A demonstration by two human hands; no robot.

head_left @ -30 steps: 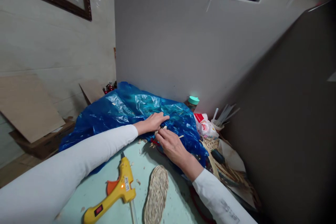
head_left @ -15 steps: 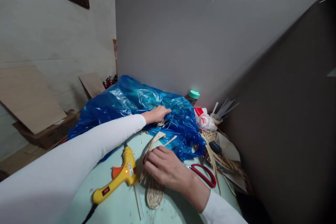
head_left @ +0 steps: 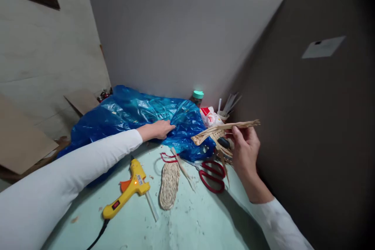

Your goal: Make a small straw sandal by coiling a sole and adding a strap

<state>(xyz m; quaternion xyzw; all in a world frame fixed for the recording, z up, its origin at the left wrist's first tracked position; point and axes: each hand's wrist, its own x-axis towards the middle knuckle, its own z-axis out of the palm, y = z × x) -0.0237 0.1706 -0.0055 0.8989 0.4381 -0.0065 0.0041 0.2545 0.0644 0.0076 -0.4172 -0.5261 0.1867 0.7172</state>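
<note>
Right hand (head_left: 246, 152) left sole (head_left: 169, 179), lifted strip (head_left: 225, 128) centre right.
Pinched on it, sole free; left hand (head_left: 156, 129) on bag (head_left: 125, 109) (grip unclear).

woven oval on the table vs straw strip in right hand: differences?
The woven oval lies flat on the table, untouched; the straw strip is held up in the air by the right hand. The woven oval is a compact coiled pad; the straw strip is long, thin and loose, roughly level. Both look like pale tan straw.
</note>
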